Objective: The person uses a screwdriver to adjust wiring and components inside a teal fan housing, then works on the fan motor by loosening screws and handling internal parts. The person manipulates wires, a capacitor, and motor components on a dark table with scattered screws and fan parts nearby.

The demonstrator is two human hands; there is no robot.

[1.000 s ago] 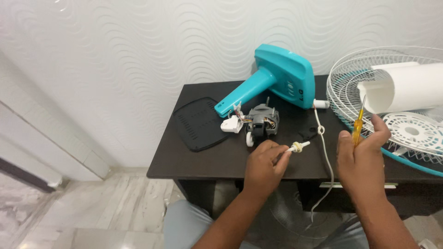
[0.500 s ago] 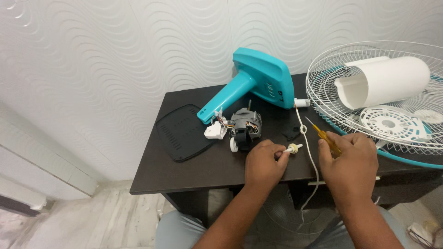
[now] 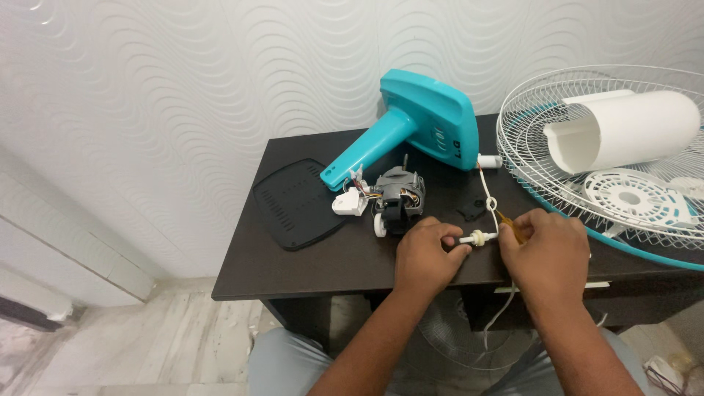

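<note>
Left hand (image 3: 427, 258) pinched a small white fitting (image 3: 479, 237) on the cord (image 3: 486, 192) near the bench (image 3: 323, 257) front edge, right hand (image 3: 548, 253) gripped a yellow screwdriver (image 3: 511, 225) touching it, motor (image 3: 398, 199) just behind.

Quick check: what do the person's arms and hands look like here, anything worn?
Both forearms are bare, with no sleeves in view. The left hand and right hand have no gloves. I see no rings, watch or wristbands. Light grey-blue trousers cover the lap below the dark table.
</note>
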